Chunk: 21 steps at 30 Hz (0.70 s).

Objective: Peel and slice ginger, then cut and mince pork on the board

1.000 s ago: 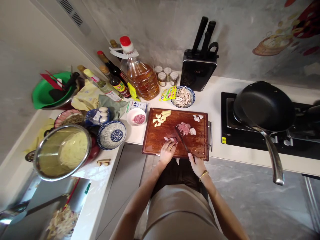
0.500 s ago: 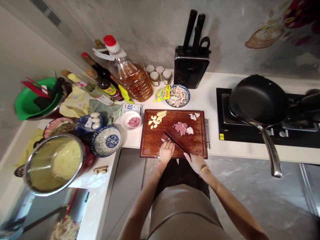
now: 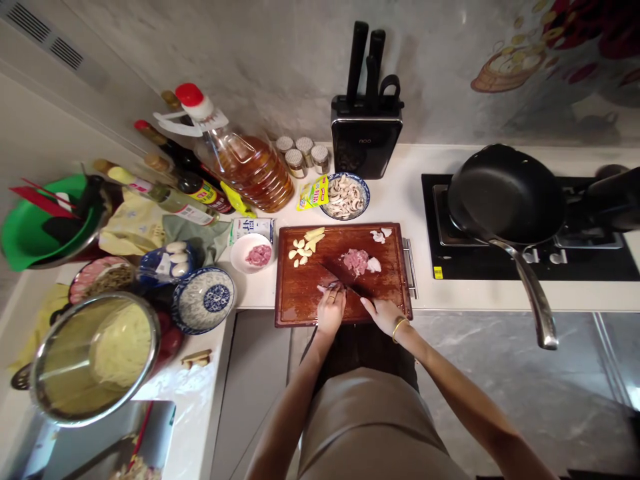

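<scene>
On the brown cutting board (image 3: 300, 293) near its front edge, my left hand (image 3: 331, 310) presses its bent fingers on a small piece of meat (image 3: 327, 287). My right hand (image 3: 384, 315) grips the handle of a dark knife (image 3: 343, 279), whose blade points up and left beside my left fingertips. Chopped pink meat (image 3: 355, 261) with a pale piece next to it lies behind the blade. Garlic cloves (image 3: 299, 252) and pale yellow slices (image 3: 315, 235) are at the board's back left. White bits (image 3: 381, 235) sit at the back right.
Behind the board stand a bowl of sliced mushrooms (image 3: 345, 197) and a knife block (image 3: 367, 143). A small bowl of meat (image 3: 251, 254), an oil bottle (image 3: 255, 167) and a patterned bowl (image 3: 204, 300) are to the left. A black pan (image 3: 505, 193) rests on the stove at right.
The view has shifted, so the back-counter items appear further left. The knife still lies beside my left fingers, its blade now a little flatter against the board. Both hands keep their holds.
</scene>
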Each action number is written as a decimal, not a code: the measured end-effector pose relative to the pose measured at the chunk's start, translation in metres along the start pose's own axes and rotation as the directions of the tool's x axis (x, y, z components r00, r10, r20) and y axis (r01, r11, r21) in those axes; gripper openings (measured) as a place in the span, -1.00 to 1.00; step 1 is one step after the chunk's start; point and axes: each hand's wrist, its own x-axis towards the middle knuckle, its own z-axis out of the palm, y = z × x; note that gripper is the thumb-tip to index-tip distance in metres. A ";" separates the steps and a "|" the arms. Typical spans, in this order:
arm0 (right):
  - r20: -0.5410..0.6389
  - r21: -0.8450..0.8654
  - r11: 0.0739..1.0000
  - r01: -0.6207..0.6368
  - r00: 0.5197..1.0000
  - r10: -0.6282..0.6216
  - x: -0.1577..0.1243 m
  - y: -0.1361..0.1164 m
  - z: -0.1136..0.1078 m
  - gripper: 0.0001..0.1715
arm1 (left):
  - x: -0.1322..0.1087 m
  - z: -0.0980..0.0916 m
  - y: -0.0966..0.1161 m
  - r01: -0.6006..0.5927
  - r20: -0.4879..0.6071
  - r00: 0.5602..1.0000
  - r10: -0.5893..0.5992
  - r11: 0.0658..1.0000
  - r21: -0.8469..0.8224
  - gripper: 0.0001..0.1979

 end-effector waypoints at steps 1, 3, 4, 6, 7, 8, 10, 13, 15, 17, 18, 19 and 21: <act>-0.018 0.000 1.000 0.006 1.000 -0.006 -0.001 0.001 0.000 -0.26 | 0.000 0.000 0.000 0.006 -0.004 1.000 -0.006 1.000 0.006 -0.74; -0.054 -0.005 1.000 0.023 0.998 -0.023 -0.004 0.004 0.000 -0.31 | -0.001 -0.001 0.000 0.017 -0.011 1.000 -0.017 1.000 0.013 -0.75; -0.062 -0.010 1.000 0.027 0.998 -0.028 -0.007 0.005 0.001 -0.32 | -0.001 -0.002 -0.001 0.020 -0.013 1.000 -0.020 1.000 0.014 -0.75; -0.056 -0.024 0.999 0.022 0.998 -0.023 -0.011 0.006 0.002 -0.32 | -0.001 -0.002 -0.001 0.020 -0.011 1.000 -0.020 1.000 0.010 -0.75; -0.050 -0.030 0.999 0.018 0.999 -0.019 -0.012 0.006 0.003 -0.32 | -0.001 -0.002 -0.001 0.019 -0.006 1.000 -0.019 1.000 0.005 -0.75; -0.047 -0.032 0.999 0.018 0.999 -0.019 -0.013 0.005 0.003 -0.32 | -0.001 -0.002 -0.001 0.019 0.000 1.000 -0.019 1.000 0.000 -0.75; -0.049 -0.022 0.999 0.032 0.998 -0.033 -0.011 0.004 0.004 -0.34 | 0.000 -0.002 -0.001 0.021 0.014 1.000 -0.021 1.000 -0.002 -0.76; -0.049 0.011 0.998 0.070 0.996 -0.069 -0.004 0.003 0.003 -0.34 | 0.001 -0.002 -0.001 0.026 0.038 0.999 -0.026 1.000 0.005 -0.76; -0.034 0.019 0.997 0.070 0.997 -0.070 0.002 0.001 0.003 -0.31 | 0.002 -0.002 0.000 0.026 0.054 0.998 -0.026 1.000 0.003 -0.76; -0.008 0.020 0.998 0.062 0.998 -0.062 0.010 -0.003 0.004 -0.26 | 0.002 -0.003 0.000 0.022 0.066 0.998 -0.021 1.000 -0.005 -0.76; 0.004 0.018 0.998 0.059 0.998 -0.059 0.015 -0.006 0.005 -0.23 | 0.003 -0.003 0.000 0.018 0.069 0.997 -0.017 1.000 -0.009 -0.76; 0.011 0.014 0.998 0.058 0.998 -0.058 0.019 -0.008 0.006 -0.21 | 0.003 -0.003 0.000 0.012 0.071 0.997 -0.011 1.000 -0.011 -0.76; 0.000 -0.002 0.999 0.051 0.999 -0.051 0.027 -0.013 0.008 -0.21 | 0.002 -0.003 0.000 0.001 0.069 0.998 -0.001 1.000 -0.010 -0.75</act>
